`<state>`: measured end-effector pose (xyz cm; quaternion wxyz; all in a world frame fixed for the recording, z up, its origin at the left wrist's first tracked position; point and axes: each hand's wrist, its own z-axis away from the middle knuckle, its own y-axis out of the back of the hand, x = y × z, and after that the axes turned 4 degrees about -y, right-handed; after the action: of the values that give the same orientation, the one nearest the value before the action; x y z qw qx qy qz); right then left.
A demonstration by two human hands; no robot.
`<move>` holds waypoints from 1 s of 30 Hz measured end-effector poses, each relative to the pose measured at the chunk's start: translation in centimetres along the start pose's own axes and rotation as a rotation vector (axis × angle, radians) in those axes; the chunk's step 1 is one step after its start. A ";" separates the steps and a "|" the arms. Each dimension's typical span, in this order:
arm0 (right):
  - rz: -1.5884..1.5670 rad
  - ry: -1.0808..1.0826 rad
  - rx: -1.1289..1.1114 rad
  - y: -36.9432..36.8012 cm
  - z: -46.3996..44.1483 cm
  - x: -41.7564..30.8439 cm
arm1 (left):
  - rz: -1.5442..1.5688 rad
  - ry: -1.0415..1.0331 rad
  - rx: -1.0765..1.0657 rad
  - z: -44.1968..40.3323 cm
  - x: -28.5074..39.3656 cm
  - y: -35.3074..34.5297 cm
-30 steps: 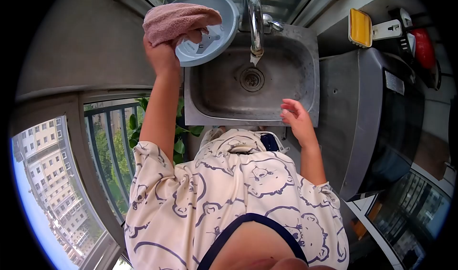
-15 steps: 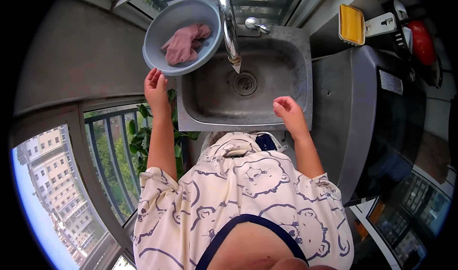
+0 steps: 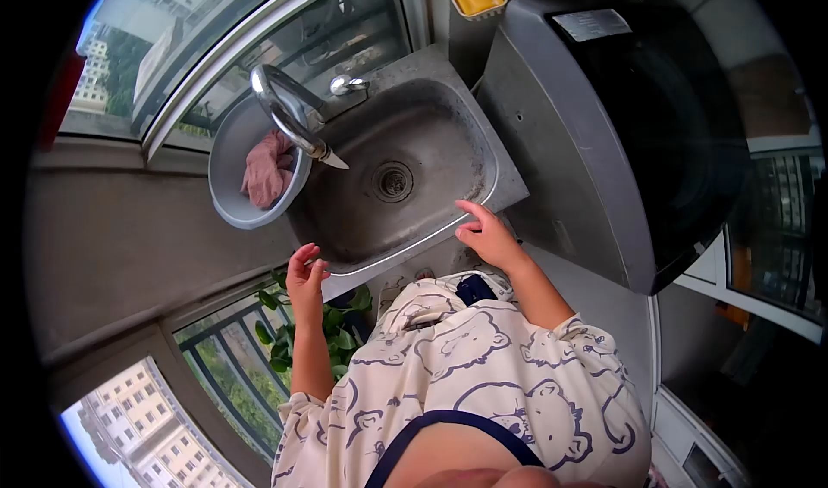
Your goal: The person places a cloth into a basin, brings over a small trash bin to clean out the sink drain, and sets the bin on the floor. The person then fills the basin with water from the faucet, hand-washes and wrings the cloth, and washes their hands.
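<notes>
2 bare hands at the sink (image 3: 511, 180), and nothing in either of them! The left hand (image 3: 305, 285) hangs by the sink's near left corner, fingers loosely curled, thumb standing apart from them. The right hand (image 3: 493, 240) is at the sink's near edge towards the right, index finger stretched out, a clear gap above the thumb; whether a fingertip brushes the sink's rim, I cannot tell.

And there's the pink cloth (image 3: 266, 171), bunched up inside the pale blue basin (image 3: 231, 205), which sits at the sink's left end, overlapping its edge. The faucet (image 3: 276, 104) rises from behind the sink and arches over the basin's rim, its white-tipped spout pointing in over the sink, left of the drain (image 3: 393, 181).

How would that cloth handle? Soft and floppy, I'd judge, nothing fragile about it; light if dry, heavier if wet, and its dampness can't be read from here. Best hold looks like a full-hand scoop around the thick middle of the bundle, since a pinched corner would let the rest droop. The basin looks like thin, stiff plastic, perhaps slippery when wet: take it by the rim, 1 hand each side.
</notes>
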<state>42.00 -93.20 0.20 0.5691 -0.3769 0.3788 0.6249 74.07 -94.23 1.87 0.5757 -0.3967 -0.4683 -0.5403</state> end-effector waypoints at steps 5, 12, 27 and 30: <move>-0.258 -0.060 0.315 0.1 9.4 5.1 | -0.111 -0.009 -0.394 -1.3 -1.1 -4.7; -0.330 -0.130 0.549 2.7 21.8 7.5 | -0.097 -0.023 -0.807 5.1 -1.6 -14.5; -0.807 -0.162 1.285 14.9 55.3 25.0 | -0.479 -0.140 -1.564 33.6 -7.5 -42.8; -0.890 -0.182 1.429 17.5 59.1 26.7 | -0.490 -0.169 -1.630 38.4 -7.6 -48.4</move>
<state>20.42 -29.66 2.27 0.8918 0.0115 0.4519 -0.0191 21.92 -60.28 1.59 -0.0593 -0.6134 -0.0475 -0.7861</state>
